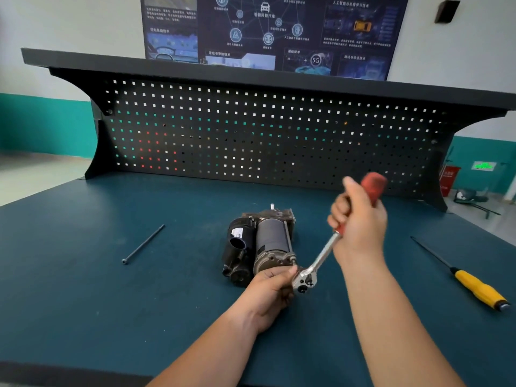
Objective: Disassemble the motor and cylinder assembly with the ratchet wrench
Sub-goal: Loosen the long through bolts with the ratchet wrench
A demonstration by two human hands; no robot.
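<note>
A wide-angle head view looks forward and down over the table (83, 289), from close above its near edge. It faces the pegboard (251, 129) at the far edge, a wall poster (265, 32) above.

The motor and cylinder assembly (262, 241) blocks the middle of the desk (83, 275), with the left hand (268, 291) gripping its near end and the right hand (360, 219) holding the ratchet wrench (321, 258) slanting up on its right. A long bolt (143, 243) lies toward the left edge and a screwdriver (474, 286) toward the right edge, with open surface between each and the assembly. The pegboard (251, 129) walls off the far edge.
</note>
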